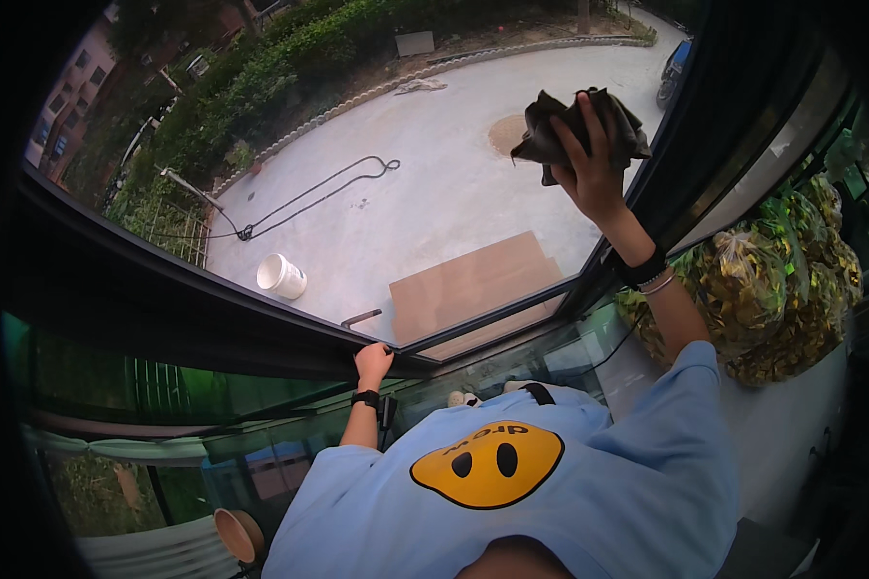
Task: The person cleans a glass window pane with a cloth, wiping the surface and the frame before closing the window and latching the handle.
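My right hand (591, 179) is raised high at the right, fingers laid over a crumpled dark cloth (632, 135) that spreads out around them. The cloth appears to be against the window pane, and the paved yard shows behind it. Low in the middle, my left hand (373, 361) is closed on the edge of the dark window frame (290, 333). A dark bent window handle (361, 317) sticks up just beside it. What lies inside the left hand's fingers is hidden.
Bundles of gold and green tinsel in clear plastic (772, 280) stand at the right. Beyond the window are a white bucket (281, 276), brown boards (473, 285), a dark looped cable (328, 188) and hedges (290, 68). A tan round container (239, 536) sits low left.
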`<action>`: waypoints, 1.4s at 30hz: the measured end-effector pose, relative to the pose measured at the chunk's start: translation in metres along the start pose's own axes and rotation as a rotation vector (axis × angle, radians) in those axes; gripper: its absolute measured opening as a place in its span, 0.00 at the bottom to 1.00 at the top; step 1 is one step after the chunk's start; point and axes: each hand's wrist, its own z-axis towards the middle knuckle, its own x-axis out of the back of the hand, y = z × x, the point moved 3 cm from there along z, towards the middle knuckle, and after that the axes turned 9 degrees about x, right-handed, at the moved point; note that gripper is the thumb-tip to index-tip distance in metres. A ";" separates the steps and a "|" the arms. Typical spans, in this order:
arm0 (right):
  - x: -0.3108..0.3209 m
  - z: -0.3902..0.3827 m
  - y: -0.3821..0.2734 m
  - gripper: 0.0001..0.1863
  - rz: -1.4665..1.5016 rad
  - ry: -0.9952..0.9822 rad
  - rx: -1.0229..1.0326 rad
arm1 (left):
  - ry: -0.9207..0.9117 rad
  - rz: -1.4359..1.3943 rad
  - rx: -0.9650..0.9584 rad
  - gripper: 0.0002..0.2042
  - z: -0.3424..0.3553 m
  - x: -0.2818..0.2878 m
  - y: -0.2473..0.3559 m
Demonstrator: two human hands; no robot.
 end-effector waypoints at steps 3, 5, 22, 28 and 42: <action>0.007 0.055 -0.005 0.32 -0.014 0.129 0.062 | 0.110 -0.038 -0.003 0.12 -0.010 0.000 0.003; -0.003 0.079 -0.020 0.32 -0.003 0.215 0.092 | 0.209 -0.130 0.030 0.17 -0.025 0.000 0.007; -0.185 -0.117 -0.285 0.27 0.051 -0.524 1.127 | -0.060 -0.791 0.435 0.13 -0.204 -0.113 -0.002; -0.181 -0.126 -0.295 0.28 0.498 -0.428 0.773 | -0.075 -1.057 0.772 0.09 -0.290 -0.179 -0.026; -0.128 -0.101 -0.325 0.17 1.309 -0.867 0.115 | 0.021 -1.401 0.887 0.10 -0.337 -0.211 -0.082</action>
